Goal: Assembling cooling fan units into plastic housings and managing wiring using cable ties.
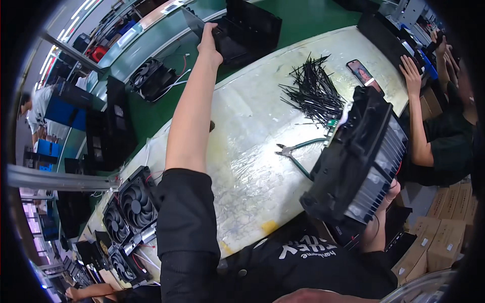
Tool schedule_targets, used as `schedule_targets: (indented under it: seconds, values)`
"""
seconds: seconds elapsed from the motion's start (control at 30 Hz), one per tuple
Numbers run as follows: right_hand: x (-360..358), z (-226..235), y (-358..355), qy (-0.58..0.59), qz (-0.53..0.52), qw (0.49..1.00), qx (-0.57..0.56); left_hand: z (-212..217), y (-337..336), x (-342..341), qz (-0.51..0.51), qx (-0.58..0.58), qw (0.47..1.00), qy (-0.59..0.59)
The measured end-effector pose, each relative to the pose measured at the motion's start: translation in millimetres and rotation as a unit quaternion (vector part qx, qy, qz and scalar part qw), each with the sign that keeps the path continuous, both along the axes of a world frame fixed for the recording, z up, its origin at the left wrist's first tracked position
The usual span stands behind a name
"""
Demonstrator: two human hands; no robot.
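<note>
Black, boxy finned housing [359, 151], near right, held in my curled right hand [389, 196]; single-handed support could let it tip. Left hand [208, 46] at far black angular casing [251, 31]; grip unclear.

Single view, taken from the left of two wide fisheye cameras on the wearer's head. It faces down and forward across the pale work table [242, 187] (straight edges bow toward the rim). Range is close: the left arm [193, 116] spans much of the frame's height; the black shirt [313, 272] occupies the lower edge.
</note>
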State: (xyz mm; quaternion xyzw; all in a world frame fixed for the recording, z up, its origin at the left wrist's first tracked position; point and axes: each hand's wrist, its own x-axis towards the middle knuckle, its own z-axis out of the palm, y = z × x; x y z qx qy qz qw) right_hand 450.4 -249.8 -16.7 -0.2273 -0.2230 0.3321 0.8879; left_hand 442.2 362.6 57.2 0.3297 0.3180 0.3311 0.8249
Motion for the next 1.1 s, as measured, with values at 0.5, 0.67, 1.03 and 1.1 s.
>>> schedule_targets:
  seconds: [0.5, 0.67, 1.03, 1.1]
  values:
    - [-140.6, 132.4, -17.1, 0.253, 0.321, 0.913, 0.009, 49.5, -420.6, -294.7, 0.125, 0.079, 0.989, 0.012]
    - [-187.9, 143.4, 3.3, 0.324, 0.378, 0.867, -0.003, 24.4, -444.3, -341.9, 0.03, 0.028, 0.988, 0.146]
    - [-212.2, 145.1, 66.4, 0.386, 0.329, 0.858, -0.078, 6.7, -301.1, -350.5, 0.012, -0.075, 0.996, 0.056]
    - [-209.0, 137.7, 79.5, 0.409, 0.308, 0.852, -0.107, -0.8, -305.7, -355.4, 0.024, -0.056, 0.997, 0.047]
